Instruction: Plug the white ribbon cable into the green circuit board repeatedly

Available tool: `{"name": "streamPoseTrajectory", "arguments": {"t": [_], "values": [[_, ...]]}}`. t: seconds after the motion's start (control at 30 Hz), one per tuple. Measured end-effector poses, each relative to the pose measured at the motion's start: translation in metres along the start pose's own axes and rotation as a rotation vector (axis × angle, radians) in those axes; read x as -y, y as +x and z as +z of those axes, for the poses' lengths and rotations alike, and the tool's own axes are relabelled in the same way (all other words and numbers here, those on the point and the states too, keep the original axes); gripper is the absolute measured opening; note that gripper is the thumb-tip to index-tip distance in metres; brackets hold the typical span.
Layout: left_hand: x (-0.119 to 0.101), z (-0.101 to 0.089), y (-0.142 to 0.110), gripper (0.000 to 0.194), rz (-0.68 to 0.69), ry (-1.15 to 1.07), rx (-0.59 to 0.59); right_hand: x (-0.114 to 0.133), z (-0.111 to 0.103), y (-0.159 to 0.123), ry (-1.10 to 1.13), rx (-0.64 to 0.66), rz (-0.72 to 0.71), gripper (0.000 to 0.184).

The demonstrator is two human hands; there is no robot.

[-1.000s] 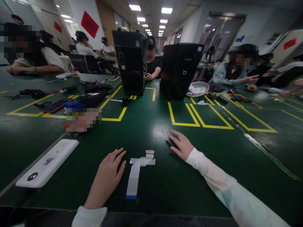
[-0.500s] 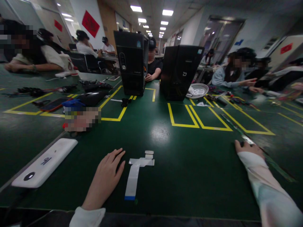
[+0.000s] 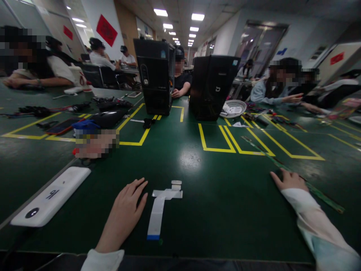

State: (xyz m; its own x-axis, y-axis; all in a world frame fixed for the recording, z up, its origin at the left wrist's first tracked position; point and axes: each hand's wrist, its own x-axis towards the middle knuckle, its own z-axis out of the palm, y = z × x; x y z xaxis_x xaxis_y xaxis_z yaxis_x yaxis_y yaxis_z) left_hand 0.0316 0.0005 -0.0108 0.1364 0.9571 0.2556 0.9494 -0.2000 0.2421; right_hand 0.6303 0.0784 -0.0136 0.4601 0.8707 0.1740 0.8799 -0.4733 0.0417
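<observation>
My left hand (image 3: 126,209) lies flat on the green table (image 3: 214,218), its fingers stretched out and holding nothing. Just to its right is a white flat ribbon cable (image 3: 156,218), T-shaped, with a blue end nearest me and small connector pieces at the far end. My right hand (image 3: 291,180) has its fingers curled over a long, thin green strip (image 3: 324,197) that looks like a circuit board. The strip runs diagonally across the table under the fingers. The fingertips are partly hidden, and the thumb points out to the left.
Left of my left hand lies a white device (image 3: 53,197) with a round black lens. Two black computer towers (image 3: 153,79) stand ahead, beside a white basket (image 3: 235,108). Yellow tape (image 3: 220,149) marks boxes on the table. Cables (image 3: 36,111) lie at left; several people sit around.
My right hand has moved left, and the green strip has shifted left with it, its far end swinging further left. My left hand and the ribbon cable stay in place.
</observation>
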Motion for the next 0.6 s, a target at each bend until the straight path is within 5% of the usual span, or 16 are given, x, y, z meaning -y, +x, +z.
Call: {"name": "streamPoseTrajectory", "arguments": {"t": [0.13, 0.37, 0.43, 0.6], "values": [[0.000, 0.001, 0.000, 0.051, 0.002, 0.005, -0.002, 0.000, 0.000, -0.019, -0.012, 0.089, -0.071, 0.071], [-0.001, 0.001, 0.000, 0.051, -0.007, 0.014, -0.006, -0.012, 0.003, -0.054, 0.068, -0.050, -0.227, 0.072], [-0.001, 0.000, 0.000, 0.052, -0.004, 0.018, -0.001, -0.012, -0.001, -0.066, 0.057, -0.102, -0.134, 0.079], [-0.002, 0.000, 0.001, 0.052, 0.009, 0.029, -0.002, -0.007, -0.018, -0.088, 0.054, -0.127, 0.355, 0.093]]}}
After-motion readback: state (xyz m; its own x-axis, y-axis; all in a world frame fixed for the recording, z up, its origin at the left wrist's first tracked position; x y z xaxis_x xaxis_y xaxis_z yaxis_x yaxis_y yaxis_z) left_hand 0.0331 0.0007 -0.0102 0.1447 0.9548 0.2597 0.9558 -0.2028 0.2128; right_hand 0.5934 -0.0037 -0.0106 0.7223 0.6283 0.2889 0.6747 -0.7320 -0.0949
